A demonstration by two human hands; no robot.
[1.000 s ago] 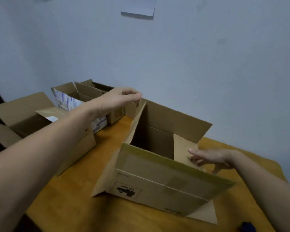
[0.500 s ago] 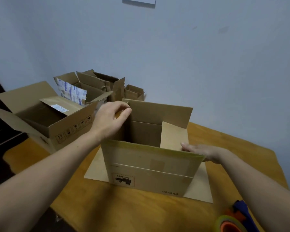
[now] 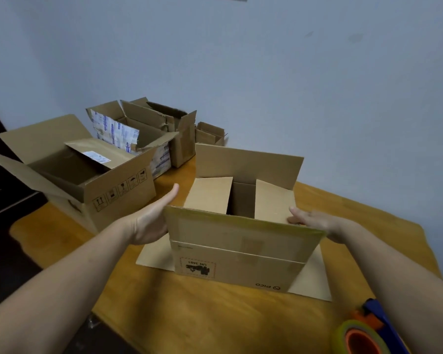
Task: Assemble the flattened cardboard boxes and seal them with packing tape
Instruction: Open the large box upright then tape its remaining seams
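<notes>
A brown cardboard box (image 3: pixel 238 261) stands on the wooden table (image 3: pixel 189 315) in front of me, printed upside down with "UN 3481" and "PICO". Both short flaps are folded inward, while the near and far long flaps stand up. My left hand (image 3: pixel 151 218) lies flat with straight fingers against the box's left side, beside the left flap. My right hand (image 3: pixel 315 222) rests with straight fingers on the right flap, behind the near long flap. A tape dispenser (image 3: pixel 366 333) with an orange core and blue handle sits at the lower right.
A large open box (image 3: pixel 92 185) stands to the left on the table. Behind it are several smaller open boxes (image 3: pixel 159 134) along the pale blue wall. The table's left edge drops to a dark floor.
The left short flap has been folded down into the box. My left hand moved from the flap's top edge to the box's left side. The box now sits squarer to me.
</notes>
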